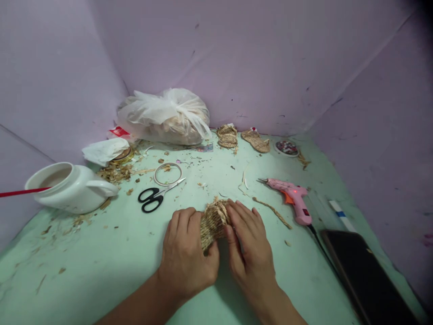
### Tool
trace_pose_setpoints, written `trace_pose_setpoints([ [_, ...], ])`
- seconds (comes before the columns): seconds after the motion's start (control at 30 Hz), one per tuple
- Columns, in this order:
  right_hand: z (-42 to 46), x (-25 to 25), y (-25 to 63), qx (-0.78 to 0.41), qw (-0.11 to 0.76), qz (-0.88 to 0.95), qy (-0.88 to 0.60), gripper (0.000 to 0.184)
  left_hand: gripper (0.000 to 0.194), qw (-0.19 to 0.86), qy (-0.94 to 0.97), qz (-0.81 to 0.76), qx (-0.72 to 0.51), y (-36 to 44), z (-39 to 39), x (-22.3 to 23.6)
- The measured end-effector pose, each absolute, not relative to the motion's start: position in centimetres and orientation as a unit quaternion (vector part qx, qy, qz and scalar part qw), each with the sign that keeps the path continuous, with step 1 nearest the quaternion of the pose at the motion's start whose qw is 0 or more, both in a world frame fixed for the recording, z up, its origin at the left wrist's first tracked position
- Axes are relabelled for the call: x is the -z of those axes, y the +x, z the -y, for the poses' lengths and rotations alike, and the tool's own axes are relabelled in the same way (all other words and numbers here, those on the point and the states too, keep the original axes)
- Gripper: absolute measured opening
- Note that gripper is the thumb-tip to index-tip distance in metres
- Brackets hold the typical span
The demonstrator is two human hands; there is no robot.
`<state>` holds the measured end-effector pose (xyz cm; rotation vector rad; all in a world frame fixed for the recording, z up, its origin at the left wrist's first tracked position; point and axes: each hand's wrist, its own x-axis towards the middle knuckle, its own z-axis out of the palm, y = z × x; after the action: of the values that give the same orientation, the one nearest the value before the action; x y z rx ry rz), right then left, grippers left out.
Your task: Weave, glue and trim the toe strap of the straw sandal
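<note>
The left hand [187, 253] is gripping the woven straw piece [210, 228] at its left side, fingers lying close together and thumb pressing near the lower edge. The right hand [252, 253] is pinching the right end, beside the braided band [221, 212], between thumb and closely set fingers. The piece is sitting between both hands, over the near part of the green tabletop [128, 257]. Black-handled scissors [158, 195] are lying beyond the left hand; a twisted straw cord [273, 212] and a pink glue gun [297, 198] are lying beyond the right.
</note>
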<state>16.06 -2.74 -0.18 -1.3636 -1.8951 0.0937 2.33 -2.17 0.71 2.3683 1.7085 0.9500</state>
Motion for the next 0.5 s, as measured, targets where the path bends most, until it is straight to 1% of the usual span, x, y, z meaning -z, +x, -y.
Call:
trace_pose_setpoints([
  [0.13, 2.73, 0.06, 16.12, -0.046, 0.401, 0.739, -0.540, 0.036, 0.036, 0.037, 0.772, -0.552, -0.311, 2.35, 2.18, -0.74],
  [0.4, 2.66, 0.08, 15.96, -0.066, 0.421, 0.726, -0.540, 0.040, 0.035, 0.039, 0.772, -0.550, -0.316, 2.49, 2.29, -0.82],
  [0.5, 2.80, -0.29, 15.99, -0.109, 0.441, 0.709, -0.540, 0.039, 0.033, 0.058, 0.763, -0.557, -0.322, 2.40, 2.08, -0.86],
])
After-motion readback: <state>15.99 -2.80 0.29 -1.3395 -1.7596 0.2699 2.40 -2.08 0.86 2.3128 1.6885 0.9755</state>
